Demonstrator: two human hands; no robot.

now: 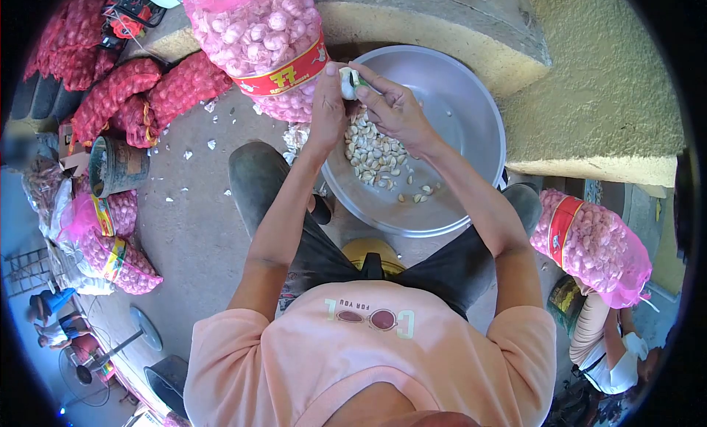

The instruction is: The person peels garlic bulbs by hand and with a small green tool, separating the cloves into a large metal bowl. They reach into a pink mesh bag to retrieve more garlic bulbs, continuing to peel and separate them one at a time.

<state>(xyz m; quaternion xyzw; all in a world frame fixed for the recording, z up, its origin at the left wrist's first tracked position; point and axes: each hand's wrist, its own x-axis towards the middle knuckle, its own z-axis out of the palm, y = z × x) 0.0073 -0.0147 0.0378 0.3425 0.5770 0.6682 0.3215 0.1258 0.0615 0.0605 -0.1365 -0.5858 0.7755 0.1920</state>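
Observation:
Over the left side of a wide metal basin (490, 125), my two hands meet. My left hand (328, 110) is closed around a white garlic bulb (347, 83), its thumb upright beside it. My right hand (398, 112) is closed on a small green-handled tool (361, 81), pressed against the bulb; its working end is hidden. Below them in the basin lies a heap of loose garlic cloves (372, 151), with a few scattered toward the front.
A pink mesh sack of garlic (258, 37) stands just beyond my left hand. Papery garlic skins (296, 136) lie beside the basin. Red mesh sacks (188, 85) and a dark bucket (118, 166) are at left. Another garlic sack (589, 239) and a seated person (615, 353) are at right.

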